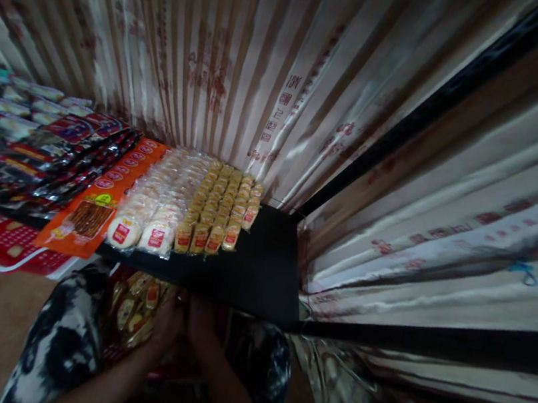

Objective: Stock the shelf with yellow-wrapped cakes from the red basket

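Note:
My left hand reaches down into a red basket between my knees, against small yellow wrapped snack packs. Close beside it, my right hand is also low over the basket, just under the front edge of the black shelf. Shadow and the shelf edge hide the fingers of both hands, so I cannot make out whether either holds a pack. Above them on the shelf, neat rows of yellow wrapped packs stand beside rows of round white wrapped cakes.
An orange snack bag, dark packets and white bags fill the shelf's left part. Printed plastic sheeting hangs behind, crossed by a black frame bar. A red basket with a white handle sits below left.

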`<state>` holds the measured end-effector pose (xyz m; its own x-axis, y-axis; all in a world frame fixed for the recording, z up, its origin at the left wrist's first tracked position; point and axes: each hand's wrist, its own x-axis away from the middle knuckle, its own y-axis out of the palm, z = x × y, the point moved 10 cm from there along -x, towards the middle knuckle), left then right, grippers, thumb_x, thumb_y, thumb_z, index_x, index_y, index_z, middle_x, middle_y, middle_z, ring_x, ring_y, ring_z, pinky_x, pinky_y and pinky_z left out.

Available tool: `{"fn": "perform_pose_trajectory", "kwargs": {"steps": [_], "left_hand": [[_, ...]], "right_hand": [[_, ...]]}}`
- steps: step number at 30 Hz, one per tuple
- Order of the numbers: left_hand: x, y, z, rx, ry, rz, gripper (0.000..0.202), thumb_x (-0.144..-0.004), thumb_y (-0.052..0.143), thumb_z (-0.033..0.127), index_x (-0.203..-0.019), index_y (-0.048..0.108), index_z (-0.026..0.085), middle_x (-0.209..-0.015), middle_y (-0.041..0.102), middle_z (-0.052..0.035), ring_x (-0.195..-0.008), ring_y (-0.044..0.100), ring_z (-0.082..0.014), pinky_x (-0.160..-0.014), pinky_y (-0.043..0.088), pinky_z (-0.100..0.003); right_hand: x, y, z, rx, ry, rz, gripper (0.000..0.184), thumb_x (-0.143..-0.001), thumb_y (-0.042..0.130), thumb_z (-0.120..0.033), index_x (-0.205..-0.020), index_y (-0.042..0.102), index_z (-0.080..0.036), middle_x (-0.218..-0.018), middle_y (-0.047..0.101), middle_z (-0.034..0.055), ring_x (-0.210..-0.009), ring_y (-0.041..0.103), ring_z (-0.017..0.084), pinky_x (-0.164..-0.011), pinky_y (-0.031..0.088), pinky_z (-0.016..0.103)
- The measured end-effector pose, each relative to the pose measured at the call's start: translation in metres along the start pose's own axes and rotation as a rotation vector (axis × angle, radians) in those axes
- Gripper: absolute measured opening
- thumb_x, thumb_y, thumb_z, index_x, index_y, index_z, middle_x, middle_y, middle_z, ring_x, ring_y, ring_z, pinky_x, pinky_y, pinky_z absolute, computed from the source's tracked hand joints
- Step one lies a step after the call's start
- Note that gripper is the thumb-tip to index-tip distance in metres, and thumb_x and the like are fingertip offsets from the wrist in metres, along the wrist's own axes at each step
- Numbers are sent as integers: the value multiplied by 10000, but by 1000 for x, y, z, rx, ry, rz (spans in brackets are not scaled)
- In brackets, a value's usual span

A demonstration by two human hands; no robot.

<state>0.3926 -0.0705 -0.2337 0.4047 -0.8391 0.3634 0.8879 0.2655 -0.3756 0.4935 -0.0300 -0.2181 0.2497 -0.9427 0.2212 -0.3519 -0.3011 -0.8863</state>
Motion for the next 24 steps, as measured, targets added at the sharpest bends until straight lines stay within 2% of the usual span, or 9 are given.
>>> {"fn": "perform_pose_trajectory", "kwargs": {"steps": [5,9,13,18,22,24], "left_hand": [[26,-27,1,170,127,53,387,-676,449,178,-1024,620,167,-1111,665,-98,-1087,595,-236,-1010,434,-410],[47,-44,6,198,177,84,380,-653,473,188,-1006,613,180,-1075,662,-86,-1053,597,-230,-996,442,-413],[64,-49,33,212,250,85,414,-689,467,203,-1087,582,176,-1132,623,-86,-1097,564,-212,-1025,412,-401],[76,-45,73,292,266,36,442,-709,450,195,-1141,540,191,-1148,606,-77,-1051,582,-183,-958,462,-354],[80,-36,101,379,264,-60,415,-748,455,236,-1152,524,173,-1104,635,-95,-1026,606,-196,-920,485,-367],[84,-32,114,360,306,-95,365,-774,464,262,-1119,549,180,-1108,640,-94,-1028,607,-200,-929,480,-374]], "right_hand": [[38,-14,-24,46,-90,47,430,-839,410,-29,-1206,597,-154,-1252,610,126,-1182,543,246,-1014,409,387],[62,-34,-37,-47,-213,123,363,-841,462,-67,-1164,612,-139,-1181,643,120,-1132,550,263,-1004,414,408],[74,-60,-34,-163,-249,258,332,-877,444,-150,-1174,591,-126,-1141,649,142,-1085,558,267,-963,429,444],[87,-93,-27,-295,-316,469,347,-921,376,-217,-1218,546,-155,-1136,639,126,-1065,570,231,-940,446,420],[92,-119,-10,-413,-253,598,335,-942,360,-280,-1183,568,-173,-1099,652,122,-1037,587,215,-915,468,393],[91,-130,0,-472,-195,617,345,-942,362,-314,-1177,573,-175,-1101,655,122,-1031,595,213,-906,477,388]]}}
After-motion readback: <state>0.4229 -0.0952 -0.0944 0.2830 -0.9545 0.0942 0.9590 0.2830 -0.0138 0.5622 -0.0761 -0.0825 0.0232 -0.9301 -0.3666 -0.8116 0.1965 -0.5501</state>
